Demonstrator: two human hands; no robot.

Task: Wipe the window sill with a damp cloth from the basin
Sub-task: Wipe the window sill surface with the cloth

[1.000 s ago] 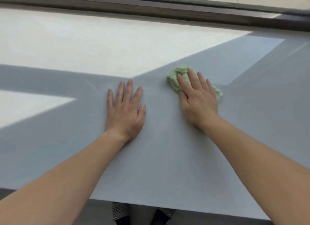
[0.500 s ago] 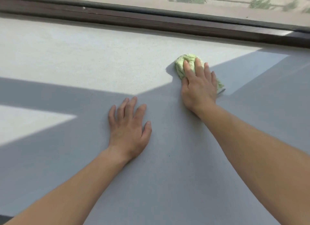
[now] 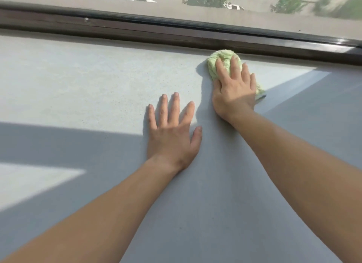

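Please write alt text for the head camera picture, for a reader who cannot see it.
The right hand presses a green cloth flat on the grey window sill, right by the dark window frame. The left hand rests flat on the sill beside it, fingers spread.

The pale grey window sill (image 3: 78, 86) is carrying a crumpled green cloth (image 3: 222, 59) just beside the dark frame (image 3: 137, 32); the left grip (image 3: 172, 139) is lying flat on it.

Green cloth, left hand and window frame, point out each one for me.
Green cloth (image 3: 223, 55): head view, bunched far end.
Left hand (image 3: 172, 139): head view, back of the hand.
Window frame (image 3: 137, 30): head view, dark wooden rail.
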